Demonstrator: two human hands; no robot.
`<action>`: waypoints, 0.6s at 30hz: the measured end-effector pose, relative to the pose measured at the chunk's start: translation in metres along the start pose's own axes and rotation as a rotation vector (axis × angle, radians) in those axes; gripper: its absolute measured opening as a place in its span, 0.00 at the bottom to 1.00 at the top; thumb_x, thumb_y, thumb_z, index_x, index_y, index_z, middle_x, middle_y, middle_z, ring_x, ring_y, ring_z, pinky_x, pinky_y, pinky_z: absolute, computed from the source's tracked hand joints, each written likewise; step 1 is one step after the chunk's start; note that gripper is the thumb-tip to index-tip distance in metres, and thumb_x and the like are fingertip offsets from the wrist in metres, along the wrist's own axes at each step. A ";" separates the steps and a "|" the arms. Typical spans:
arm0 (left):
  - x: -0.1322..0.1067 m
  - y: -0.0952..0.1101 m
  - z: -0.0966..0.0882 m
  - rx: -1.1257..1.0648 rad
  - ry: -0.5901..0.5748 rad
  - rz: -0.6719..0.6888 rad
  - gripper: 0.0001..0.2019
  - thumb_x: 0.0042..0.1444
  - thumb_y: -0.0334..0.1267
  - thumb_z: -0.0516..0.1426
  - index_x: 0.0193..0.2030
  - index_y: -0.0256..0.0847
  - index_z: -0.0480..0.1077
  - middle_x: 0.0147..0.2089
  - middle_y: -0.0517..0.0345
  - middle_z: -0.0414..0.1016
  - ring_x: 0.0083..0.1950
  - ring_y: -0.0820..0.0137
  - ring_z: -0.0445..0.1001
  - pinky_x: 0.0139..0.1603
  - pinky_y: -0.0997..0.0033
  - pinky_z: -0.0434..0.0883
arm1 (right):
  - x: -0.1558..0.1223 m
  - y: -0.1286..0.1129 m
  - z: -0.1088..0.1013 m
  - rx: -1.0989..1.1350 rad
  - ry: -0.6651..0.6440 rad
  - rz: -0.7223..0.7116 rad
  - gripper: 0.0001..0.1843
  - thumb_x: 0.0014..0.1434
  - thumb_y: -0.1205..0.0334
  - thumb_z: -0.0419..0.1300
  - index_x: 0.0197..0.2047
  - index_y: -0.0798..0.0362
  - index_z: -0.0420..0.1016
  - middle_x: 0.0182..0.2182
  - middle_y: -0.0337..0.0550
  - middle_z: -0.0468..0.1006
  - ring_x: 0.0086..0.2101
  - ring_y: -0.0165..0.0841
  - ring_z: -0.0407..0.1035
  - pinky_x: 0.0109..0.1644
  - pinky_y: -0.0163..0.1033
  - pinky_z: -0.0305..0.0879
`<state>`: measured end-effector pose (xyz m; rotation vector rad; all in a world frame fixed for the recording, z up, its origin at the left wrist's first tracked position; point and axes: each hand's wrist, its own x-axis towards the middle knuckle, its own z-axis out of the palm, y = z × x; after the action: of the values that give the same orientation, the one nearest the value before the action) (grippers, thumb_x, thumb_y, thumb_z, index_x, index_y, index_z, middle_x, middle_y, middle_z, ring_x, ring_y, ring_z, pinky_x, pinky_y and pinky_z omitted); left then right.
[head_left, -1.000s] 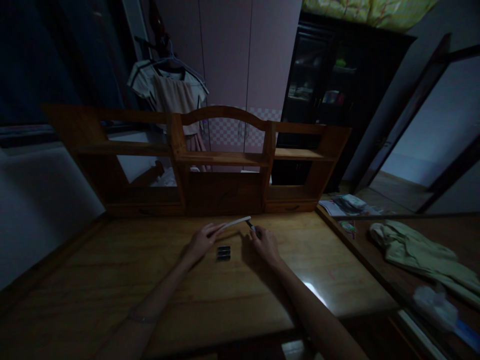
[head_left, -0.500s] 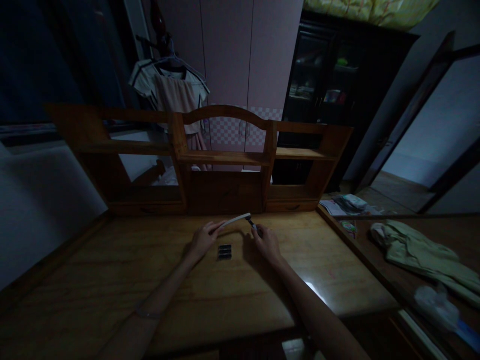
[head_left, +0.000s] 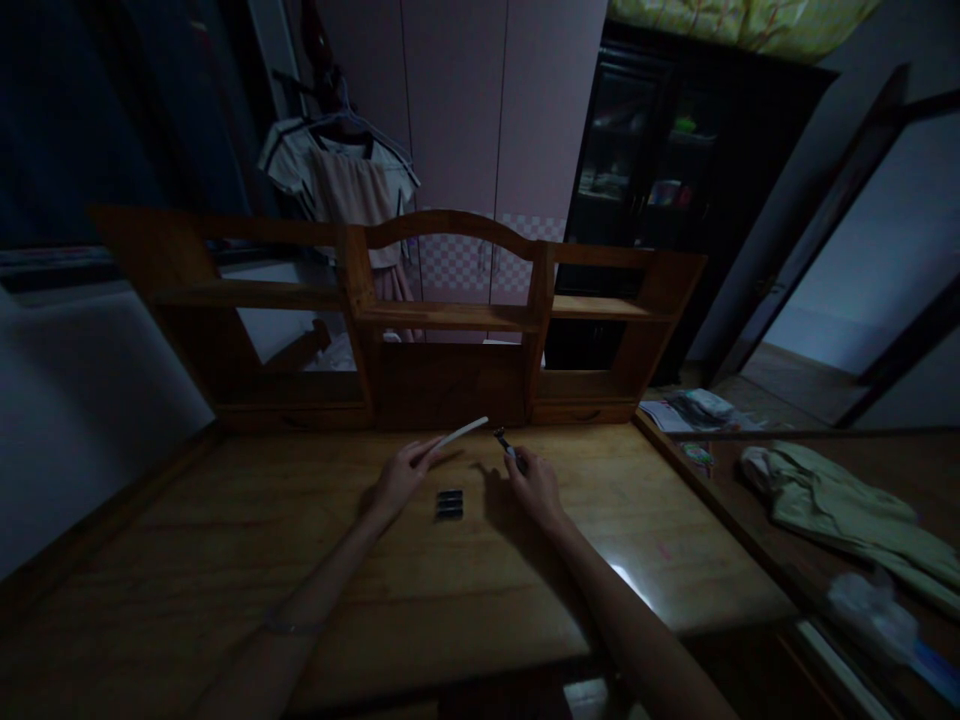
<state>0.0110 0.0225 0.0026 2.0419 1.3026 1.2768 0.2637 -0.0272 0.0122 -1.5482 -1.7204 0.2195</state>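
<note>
The room is dim. My left hand (head_left: pixel 401 473) is closed on the end of a slim white stick-like piece (head_left: pixel 461 432) that points up and to the right. My right hand (head_left: pixel 534 482) is closed on a small dark-tipped piece (head_left: pixel 503 441), a pen-like part that I cannot name surely. A small gap separates the two pieces. Between my hands, a small dark box-like object (head_left: pixel 449 504) lies on the wooden desk (head_left: pixel 420 590).
A wooden shelf unit (head_left: pixel 442 320) stands at the back of the desk. To the right, a second surface holds magazines (head_left: pixel 694 408), a greenish cloth (head_left: pixel 840 510) and a plastic bag (head_left: pixel 870 605). Clothes on a hanger (head_left: pixel 341 175) hang behind, by a wardrobe and dark cabinet.
The white piece and the dark-tipped piece were joined or touching before; now they are apart, the white piece swung left and up in my left hand.
</note>
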 end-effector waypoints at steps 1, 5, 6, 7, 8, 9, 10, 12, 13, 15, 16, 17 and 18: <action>0.000 0.000 -0.002 -0.034 -0.003 0.010 0.18 0.60 0.46 0.52 0.54 0.44 0.69 0.48 0.53 0.74 0.48 0.65 0.72 0.50 0.68 0.67 | 0.000 0.000 0.000 0.001 0.000 0.000 0.16 0.64 0.55 0.48 0.39 0.53 0.73 0.28 0.43 0.76 0.29 0.31 0.69 0.29 0.32 0.53; -0.001 0.004 0.000 -0.087 -0.078 0.058 0.18 0.60 0.45 0.52 0.54 0.44 0.69 0.50 0.54 0.73 0.49 0.66 0.71 0.52 0.69 0.66 | 0.000 -0.001 0.000 -0.005 -0.006 0.013 0.16 0.64 0.54 0.48 0.39 0.55 0.73 0.28 0.43 0.76 0.28 0.32 0.68 0.29 0.32 0.52; -0.002 0.004 0.003 -0.074 -0.091 0.056 0.18 0.60 0.45 0.52 0.54 0.44 0.70 0.48 0.54 0.74 0.48 0.66 0.71 0.51 0.69 0.66 | 0.001 -0.001 -0.001 0.000 -0.007 0.012 0.16 0.64 0.54 0.48 0.39 0.54 0.73 0.28 0.43 0.76 0.28 0.32 0.68 0.29 0.33 0.52; -0.003 0.003 0.006 -0.054 -0.089 0.048 0.17 0.60 0.45 0.52 0.53 0.44 0.70 0.47 0.54 0.74 0.47 0.66 0.72 0.49 0.70 0.67 | 0.001 -0.001 -0.002 0.008 -0.008 0.008 0.16 0.64 0.54 0.48 0.39 0.54 0.73 0.28 0.43 0.76 0.28 0.32 0.68 0.29 0.33 0.52; -0.004 0.001 0.009 -0.027 -0.075 0.033 0.17 0.60 0.45 0.52 0.53 0.45 0.70 0.46 0.54 0.74 0.46 0.66 0.72 0.48 0.70 0.68 | 0.002 -0.001 -0.002 0.017 -0.005 0.002 0.16 0.64 0.54 0.48 0.39 0.54 0.73 0.28 0.43 0.76 0.28 0.32 0.68 0.29 0.33 0.52; -0.004 -0.002 0.011 0.005 -0.053 0.016 0.17 0.60 0.45 0.52 0.53 0.45 0.70 0.45 0.54 0.75 0.45 0.66 0.73 0.47 0.70 0.68 | 0.002 -0.002 -0.003 0.025 0.003 -0.001 0.16 0.64 0.53 0.48 0.39 0.54 0.73 0.28 0.43 0.76 0.28 0.32 0.68 0.29 0.33 0.52; -0.004 -0.005 0.012 0.036 -0.028 -0.001 0.17 0.60 0.45 0.52 0.52 0.45 0.71 0.45 0.54 0.75 0.45 0.65 0.73 0.46 0.69 0.68 | 0.002 -0.002 -0.004 0.032 0.015 0.000 0.17 0.64 0.53 0.47 0.39 0.53 0.72 0.28 0.43 0.75 0.28 0.32 0.68 0.29 0.33 0.52; -0.002 -0.013 0.012 0.067 0.009 -0.032 0.17 0.59 0.45 0.52 0.52 0.45 0.71 0.44 0.54 0.76 0.45 0.65 0.73 0.46 0.68 0.69 | 0.002 -0.002 -0.006 0.049 0.043 0.015 0.18 0.65 0.51 0.45 0.40 0.53 0.72 0.28 0.43 0.75 0.29 0.33 0.68 0.30 0.34 0.52; -0.001 -0.016 0.011 0.059 0.024 -0.043 0.17 0.59 0.45 0.52 0.52 0.44 0.71 0.45 0.54 0.76 0.45 0.64 0.73 0.47 0.68 0.69 | 0.001 -0.002 -0.006 0.062 0.056 0.030 0.19 0.65 0.51 0.44 0.41 0.53 0.71 0.28 0.43 0.75 0.29 0.33 0.68 0.30 0.34 0.52; 0.001 -0.021 0.009 0.004 0.049 -0.057 0.18 0.59 0.46 0.52 0.52 0.43 0.71 0.49 0.54 0.75 0.49 0.64 0.73 0.50 0.67 0.68 | -0.001 -0.001 -0.004 0.111 0.075 0.065 0.20 0.66 0.50 0.42 0.41 0.52 0.70 0.28 0.43 0.74 0.29 0.34 0.67 0.31 0.35 0.53; 0.003 -0.023 0.008 -0.027 0.064 -0.065 0.18 0.59 0.46 0.52 0.52 0.42 0.71 0.50 0.54 0.74 0.51 0.64 0.72 0.52 0.67 0.68 | -0.002 -0.001 -0.004 0.150 0.084 0.082 0.21 0.66 0.49 0.41 0.41 0.52 0.69 0.28 0.42 0.73 0.29 0.34 0.67 0.32 0.35 0.54; 0.003 -0.023 0.008 -0.052 0.076 -0.073 0.19 0.59 0.46 0.52 0.52 0.42 0.71 0.51 0.54 0.74 0.52 0.64 0.72 0.53 0.67 0.68 | -0.002 -0.002 -0.004 0.197 0.094 0.102 0.21 0.65 0.48 0.41 0.40 0.52 0.68 0.28 0.42 0.72 0.29 0.34 0.66 0.32 0.35 0.55; 0.004 -0.023 0.008 -0.070 0.088 -0.080 0.19 0.59 0.47 0.52 0.52 0.41 0.71 0.51 0.54 0.74 0.52 0.64 0.71 0.53 0.66 0.68 | -0.001 -0.005 -0.004 0.258 0.105 0.125 0.20 0.65 0.47 0.41 0.39 0.52 0.67 0.27 0.41 0.70 0.28 0.33 0.65 0.31 0.35 0.56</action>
<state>0.0063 0.0382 -0.0162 1.8857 1.3448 1.3696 0.2629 -0.0309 0.0176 -1.4500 -1.4532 0.4011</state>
